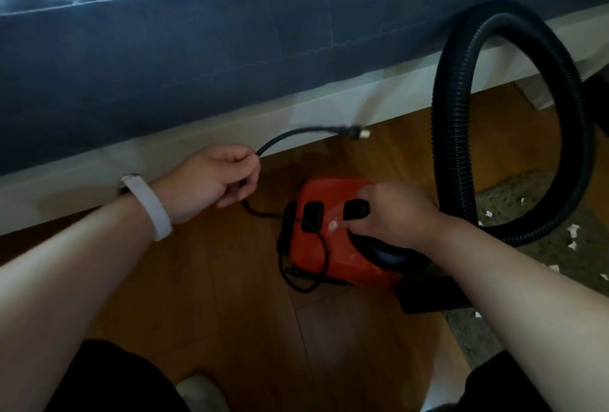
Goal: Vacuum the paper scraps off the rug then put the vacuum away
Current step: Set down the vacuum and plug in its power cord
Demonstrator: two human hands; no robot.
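The rug [527,200], right of the red canister vacuum [329,246], still carries paper scraps [572,231], so vacuuming looks unstarted. The right hand [402,213] grips the vacuum's top. Left of it, the left hand [214,177] pinches the unplugged power cord [280,138].

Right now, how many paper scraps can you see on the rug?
8 paper scraps, all on the rug right of the red vacuum: three near the hose, four farther right toward the picture's edge, one below the right forearm. The arm and hose may hide more.

Left hand [217,177] around black cord [296,134], right hand [398,210] on red vacuum [316,200]
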